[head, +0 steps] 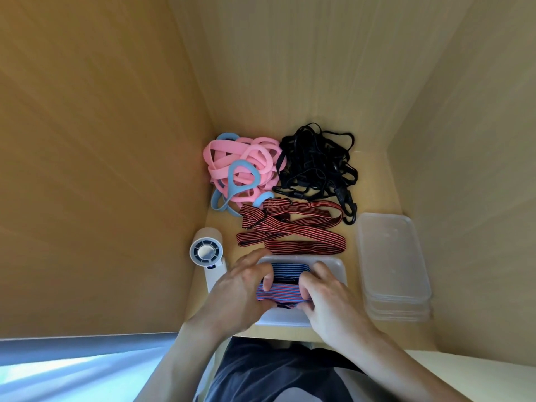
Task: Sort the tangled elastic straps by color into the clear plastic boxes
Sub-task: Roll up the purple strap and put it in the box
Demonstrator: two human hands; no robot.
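Note:
A clear plastic box (333, 264) sits at the desk's near edge with a blue striped strap (285, 287) folded inside it. My left hand (240, 291) pinches the strap's left end over the box. My right hand (330, 294) grips the strap's right end. Behind the box lie red-and-black striped straps (290, 230). Farther back sit a tangle of pink and light blue bands (243, 169) and a pile of black straps (316, 163).
A stack of clear plastic boxes (391, 268) stands at the right. A small white fan (207, 250) lies at the left of the box. Wooden walls close in the desk (374, 181) on the left, back and right.

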